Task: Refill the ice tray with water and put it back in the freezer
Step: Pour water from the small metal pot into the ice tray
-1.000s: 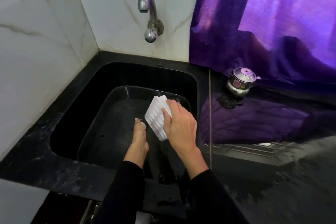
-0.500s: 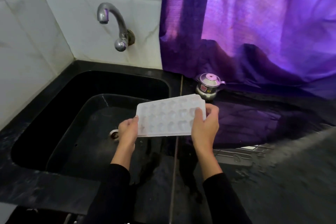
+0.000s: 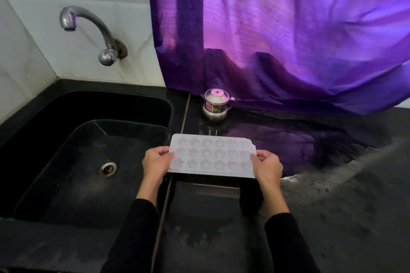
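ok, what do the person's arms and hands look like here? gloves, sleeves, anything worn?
Both hands are bare: left hand and right hand show no gloves, and no rings or watch are visible. Each forearm ends in a long black sleeve, left sleeve and right sleeve, plain, without markings.

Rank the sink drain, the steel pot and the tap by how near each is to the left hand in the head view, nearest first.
From the left hand:
1. Sink drain, just to its left on the sink floor.
2. Steel pot, up and to the right on the counter by the curtain.
3. Tap, farthest, high on the tiled wall behind the sink.
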Demonstrator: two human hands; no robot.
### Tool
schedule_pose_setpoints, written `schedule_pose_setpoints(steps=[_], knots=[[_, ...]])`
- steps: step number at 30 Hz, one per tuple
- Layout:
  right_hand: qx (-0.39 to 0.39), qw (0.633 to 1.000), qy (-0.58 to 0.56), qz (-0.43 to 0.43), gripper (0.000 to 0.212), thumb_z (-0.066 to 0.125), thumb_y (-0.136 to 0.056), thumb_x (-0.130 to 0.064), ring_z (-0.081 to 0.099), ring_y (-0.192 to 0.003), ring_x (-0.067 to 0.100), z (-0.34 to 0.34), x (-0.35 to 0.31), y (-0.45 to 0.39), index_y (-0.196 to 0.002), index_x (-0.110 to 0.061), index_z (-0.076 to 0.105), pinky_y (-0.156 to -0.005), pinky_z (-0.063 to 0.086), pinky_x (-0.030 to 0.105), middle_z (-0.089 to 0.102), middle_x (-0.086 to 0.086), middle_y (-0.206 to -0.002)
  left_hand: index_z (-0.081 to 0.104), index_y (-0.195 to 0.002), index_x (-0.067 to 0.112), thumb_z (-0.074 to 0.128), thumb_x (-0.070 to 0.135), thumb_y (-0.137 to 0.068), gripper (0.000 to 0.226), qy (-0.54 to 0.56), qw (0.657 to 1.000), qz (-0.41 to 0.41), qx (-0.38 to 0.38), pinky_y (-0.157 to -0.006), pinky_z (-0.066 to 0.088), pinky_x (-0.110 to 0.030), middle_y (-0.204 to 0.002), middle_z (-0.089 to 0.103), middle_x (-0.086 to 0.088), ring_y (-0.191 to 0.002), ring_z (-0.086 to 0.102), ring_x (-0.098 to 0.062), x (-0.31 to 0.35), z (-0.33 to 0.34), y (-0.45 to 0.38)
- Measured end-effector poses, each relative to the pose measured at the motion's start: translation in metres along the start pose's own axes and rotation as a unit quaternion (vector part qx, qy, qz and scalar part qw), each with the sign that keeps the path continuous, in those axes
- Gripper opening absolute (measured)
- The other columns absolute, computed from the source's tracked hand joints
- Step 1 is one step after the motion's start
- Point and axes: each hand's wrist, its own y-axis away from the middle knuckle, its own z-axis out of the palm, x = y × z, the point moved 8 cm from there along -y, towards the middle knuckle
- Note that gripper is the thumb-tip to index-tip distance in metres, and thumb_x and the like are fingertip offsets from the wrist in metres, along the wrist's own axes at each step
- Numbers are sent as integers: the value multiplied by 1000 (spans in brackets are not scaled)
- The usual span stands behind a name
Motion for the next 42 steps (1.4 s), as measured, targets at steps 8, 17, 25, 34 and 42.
schedule_pose_setpoints(steps=[8,17,25,34,42], knots=[[-18,999,16,31,17,62,-88,-22,57,-90,24,-7,16,-22,-102,-15,68,-76,41,28,69,5,-100,65,-116,7,64,6,-85,30,-45,999,4,4,-84,45,-28,-117,65,-6,-96,57,-16,6,18,7],[-34,998,28,-45,38,61,-89,-32,58,-106,23,-13,-12,-39,-123,-15,58,-79,40,29,63,3,-119,55,-129,10,62,23,-90,42,-86,991,81,60,-99,46,-38,-125,62,-8,-115,58,-24,41,21,9],[-150,978,-52,-132,48,59,-90,-43,57,-112,18,45,-92,-79,-126,-11,56,-91,40,24,62,3,-120,43,-139,6,61,27,-90,56,-130,977,162,-41,-101,38,-32,-135,54,-13,-126,49,-26,90,101,13],[-193,972,-101,-87,44,71,-79,-47,59,-94,16,97,-117,-128,-107,-15,59,-74,45,24,64,1,-104,32,-142,12,70,23,-79,74,-106,977,161,-96,-105,41,-34,-137,51,-5,-126,48,-22,112,148,-17],[-235,961,-131,-68,56,76,-42,-63,68,-83,22,106,-109,-143,-67,-20,49,-81,56,51,64,2,-78,27,-145,21,72,25,-76,83,-78,977,158,-122,-104,43,-37,-134,54,1,-124,50,-18,107,163,-37]])
